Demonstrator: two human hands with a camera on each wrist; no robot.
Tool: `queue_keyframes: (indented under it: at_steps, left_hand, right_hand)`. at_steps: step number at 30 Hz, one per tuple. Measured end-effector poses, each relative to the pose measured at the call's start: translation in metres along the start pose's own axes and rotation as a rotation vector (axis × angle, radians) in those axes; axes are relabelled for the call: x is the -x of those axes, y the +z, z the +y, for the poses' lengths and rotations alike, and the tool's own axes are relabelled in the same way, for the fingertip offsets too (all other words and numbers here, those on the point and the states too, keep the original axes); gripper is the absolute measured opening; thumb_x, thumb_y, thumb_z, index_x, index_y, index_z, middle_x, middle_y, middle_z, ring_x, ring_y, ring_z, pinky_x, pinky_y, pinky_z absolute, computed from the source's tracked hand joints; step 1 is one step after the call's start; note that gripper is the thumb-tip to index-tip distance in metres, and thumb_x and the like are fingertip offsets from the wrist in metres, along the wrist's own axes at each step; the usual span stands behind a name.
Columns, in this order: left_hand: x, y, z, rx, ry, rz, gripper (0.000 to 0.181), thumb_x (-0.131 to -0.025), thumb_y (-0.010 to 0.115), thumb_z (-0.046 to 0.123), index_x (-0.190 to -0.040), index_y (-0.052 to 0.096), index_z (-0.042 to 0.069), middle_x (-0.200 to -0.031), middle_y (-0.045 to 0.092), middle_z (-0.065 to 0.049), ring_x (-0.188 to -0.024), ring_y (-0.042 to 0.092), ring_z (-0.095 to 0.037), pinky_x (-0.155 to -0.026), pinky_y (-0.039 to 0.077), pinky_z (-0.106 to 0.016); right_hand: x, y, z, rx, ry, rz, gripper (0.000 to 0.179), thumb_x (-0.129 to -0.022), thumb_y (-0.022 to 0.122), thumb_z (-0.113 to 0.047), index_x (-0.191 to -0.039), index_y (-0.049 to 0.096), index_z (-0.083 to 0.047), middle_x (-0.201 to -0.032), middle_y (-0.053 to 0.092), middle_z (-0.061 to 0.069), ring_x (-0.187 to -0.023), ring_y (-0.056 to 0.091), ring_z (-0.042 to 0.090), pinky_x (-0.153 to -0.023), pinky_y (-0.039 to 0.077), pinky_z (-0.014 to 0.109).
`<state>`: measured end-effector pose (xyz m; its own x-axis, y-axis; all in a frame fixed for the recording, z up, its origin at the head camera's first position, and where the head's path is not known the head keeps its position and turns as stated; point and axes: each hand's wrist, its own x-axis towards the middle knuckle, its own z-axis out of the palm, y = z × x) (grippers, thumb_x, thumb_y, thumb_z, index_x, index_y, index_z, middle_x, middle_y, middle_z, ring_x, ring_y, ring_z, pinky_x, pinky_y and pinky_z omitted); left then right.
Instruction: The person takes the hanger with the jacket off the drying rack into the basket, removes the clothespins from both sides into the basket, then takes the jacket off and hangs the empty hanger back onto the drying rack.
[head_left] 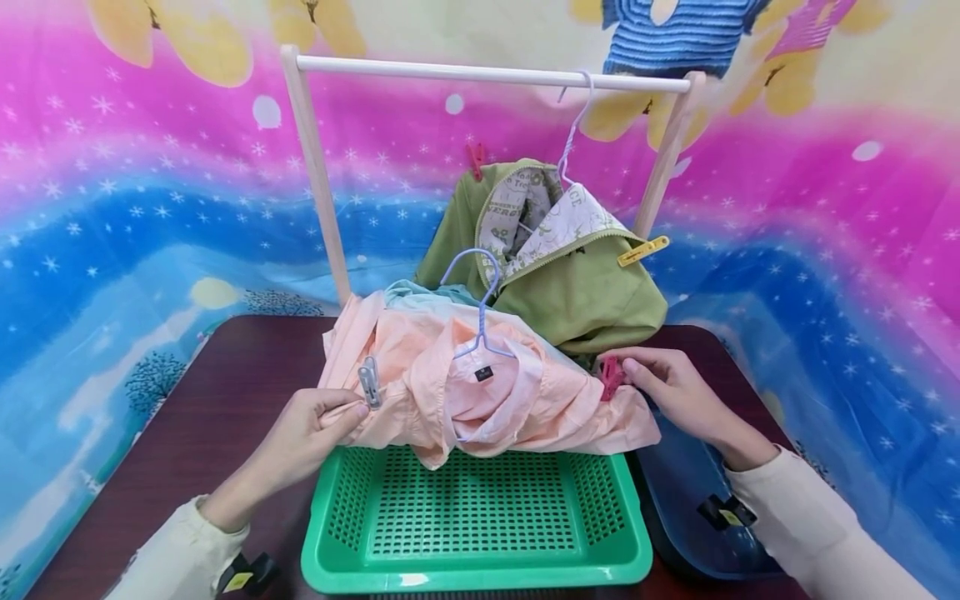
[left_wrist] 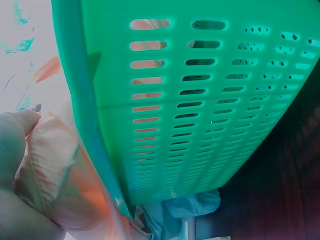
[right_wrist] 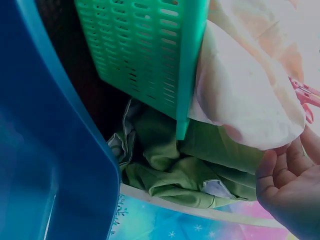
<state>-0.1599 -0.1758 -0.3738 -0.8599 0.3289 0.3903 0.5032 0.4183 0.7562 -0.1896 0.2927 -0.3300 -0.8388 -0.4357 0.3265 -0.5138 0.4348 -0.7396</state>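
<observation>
Head view: green garment (head_left: pixel 577 308) hung; pink shirt (head_left: pixel 412 396), I judged, awaited hanging; left grip (head_left: pixel 318 425) pinched it, right grip (head_left: pixel 678 392) unclear.

A printed cloth (head_left: pixel 75 167) hangs behind and to both sides of the table (head_left: pixel 247 358), banded cream, pink and blue, with snowflakes (head_left: pixel 103 105), dark trees (head_left: pixel 155 382) and pale dots (head_left: pixel 266 112). The table is dark reddish brown, its far corners rounded.
</observation>
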Motion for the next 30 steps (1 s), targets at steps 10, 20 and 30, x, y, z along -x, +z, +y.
queue_keyframes:
  at_steps: [10, 20, 30]
  left_hand:
    - [0.003, -0.001, 0.002, 0.047, 0.0, -0.017, 0.027, -0.098, 0.063, 0.005, -0.073, 0.064, 0.015, -0.059, 0.044, 0.013, -0.054, 0.037, 0.003, -0.049, 0.039, -0.022]
    - [0.005, 0.0, 0.0, 0.078, 0.01, -0.023, 0.029, -0.099, 0.062, 0.005, -0.071, 0.062, 0.015, -0.06, 0.044, 0.013, -0.054, 0.037, 0.003, -0.049, 0.039, -0.022]
    - [0.004, 0.001, -0.002, 0.099, -0.005, -0.023, 0.028, -0.099, 0.063, 0.006, -0.073, 0.064, 0.015, -0.061, 0.046, 0.013, -0.054, 0.039, 0.003, -0.049, 0.04, -0.023]
  right_hand:
    - [-0.001, 0.001, -0.001, -0.068, -0.031, -0.006, 0.021, -0.098, 0.058, 0.005, -0.115, 0.068, 0.009, -0.097, 0.074, -0.004, -0.084, 0.069, 0.007, -0.079, 0.056, 0.019]
    - [-0.002, 0.006, -0.004, -0.12, -0.08, 0.036, 0.018, -0.095, 0.059, 0.01, -0.108, 0.071, 0.004, -0.091, 0.074, -0.003, -0.078, 0.07, 0.01, -0.074, 0.057, 0.022]
    - [-0.001, 0.011, -0.005, -0.09, -0.045, 0.134, 0.013, -0.096, 0.059, 0.008, -0.102, 0.07, 0.01, -0.085, 0.073, -0.011, -0.082, 0.068, 0.003, -0.075, 0.056, 0.018]
